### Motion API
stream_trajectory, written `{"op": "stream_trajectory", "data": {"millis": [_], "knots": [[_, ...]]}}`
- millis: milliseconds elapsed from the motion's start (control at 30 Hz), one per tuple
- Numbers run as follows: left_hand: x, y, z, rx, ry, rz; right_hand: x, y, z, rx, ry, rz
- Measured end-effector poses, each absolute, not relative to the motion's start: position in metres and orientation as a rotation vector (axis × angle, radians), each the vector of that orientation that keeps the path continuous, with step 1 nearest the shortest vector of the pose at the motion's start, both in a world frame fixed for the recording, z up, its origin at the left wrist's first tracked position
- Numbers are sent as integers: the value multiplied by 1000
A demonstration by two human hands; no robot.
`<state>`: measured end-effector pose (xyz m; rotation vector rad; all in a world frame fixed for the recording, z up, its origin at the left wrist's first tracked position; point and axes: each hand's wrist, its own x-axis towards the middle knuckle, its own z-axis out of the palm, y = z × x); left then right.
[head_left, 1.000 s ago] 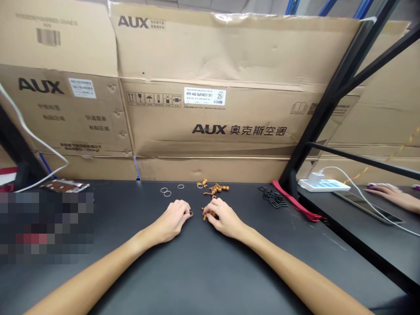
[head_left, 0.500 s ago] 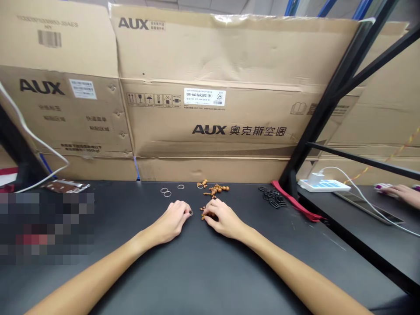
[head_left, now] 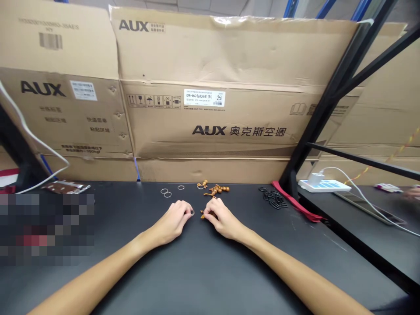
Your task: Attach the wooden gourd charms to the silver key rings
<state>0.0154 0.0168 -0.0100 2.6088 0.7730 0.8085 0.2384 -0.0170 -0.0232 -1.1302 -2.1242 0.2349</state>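
Observation:
My left hand (head_left: 173,222) is closed in a pinch on a thin silver metal ring (head_left: 192,213), whose edge shows past the fingertips. Opposite it, a short gap away, my right hand (head_left: 226,221) has its thumb and forefinger pressed together on a small brown beaded pendant (head_left: 202,215); most of it is hidden under the fingers. Just beyond the right hand lies a heap of brown bead pendants (head_left: 219,190). One more pendant (head_left: 205,183) rests behind it beside a metal ring (head_left: 200,187). Several loose rings (head_left: 167,194) lie beyond my left hand.
Black oval links (head_left: 274,199) are piled at the right near a red strap (head_left: 295,203). Cardboard (head_left: 210,144) walls the back of the black table (head_left: 193,271). A white power strip (head_left: 324,185) and a co-worker's blurred hand (head_left: 411,193) are at the far right.
The thumb and forefinger of my right hand have closed more on the pendant. The ring in my left hand shows slightly more. The co-worker's hand has drawn back to the right.

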Motion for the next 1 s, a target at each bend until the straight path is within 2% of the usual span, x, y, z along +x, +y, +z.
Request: {"op": "stream_trajectory", "data": {"millis": [500, 800, 1000], "knots": [[23, 10, -9, 2499, 756, 858, 236, -24, -12, -1096, -2164, 315], [22, 11, -10, 2492, 745, 853, 243, -28, -5, -1186, -2249, 92], [22, 10, -9, 2485, 759, 835, 247, -25, -12, -1195, -2263, 180]]}}
